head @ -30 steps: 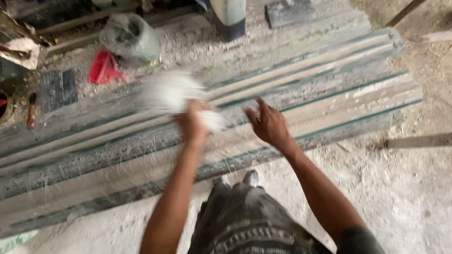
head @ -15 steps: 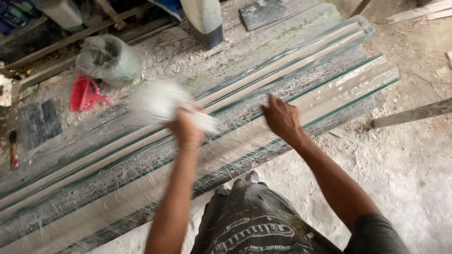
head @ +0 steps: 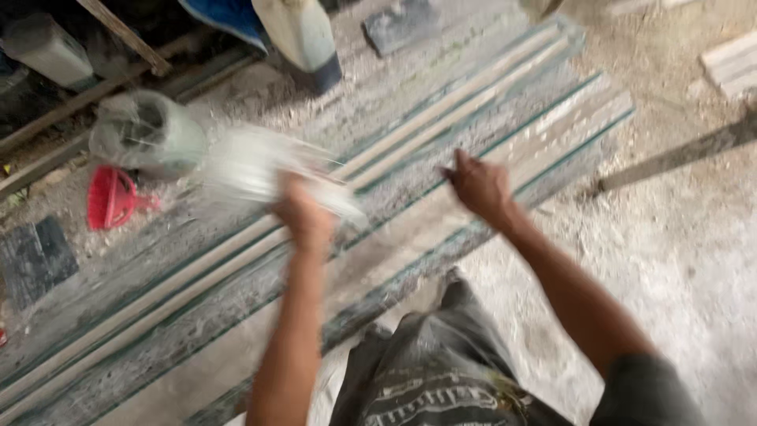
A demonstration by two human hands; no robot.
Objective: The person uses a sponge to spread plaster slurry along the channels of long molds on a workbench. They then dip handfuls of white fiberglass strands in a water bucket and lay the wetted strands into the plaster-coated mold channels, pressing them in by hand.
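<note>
Your left hand (head: 303, 217) and the white bundle (head: 260, 170) it grips are smeared by motion, so you cannot tell what the bundle is made of. The long moulded strips (head: 410, 150) run off the lower left edge. The pale container (head: 300, 35) is cropped at the top.

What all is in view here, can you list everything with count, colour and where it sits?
long mould strips: several, pale and grey-green, lying side by side diagonally across the floor
white fibre bundle: one, white, blurred, held in the left hand above the strips
red scoop: one, red, on the floor at left
plastic-wrapped round container: one, greyish, just above the red scoop
pale jug: one, cream with a dark base, top centre
dark flat pad: one, black, left edge
dark block: one, grey, top centre on the strips
left hand: one, gripping the white fibre bundle
right hand: one, empty, fingers loose, over the strips
</note>
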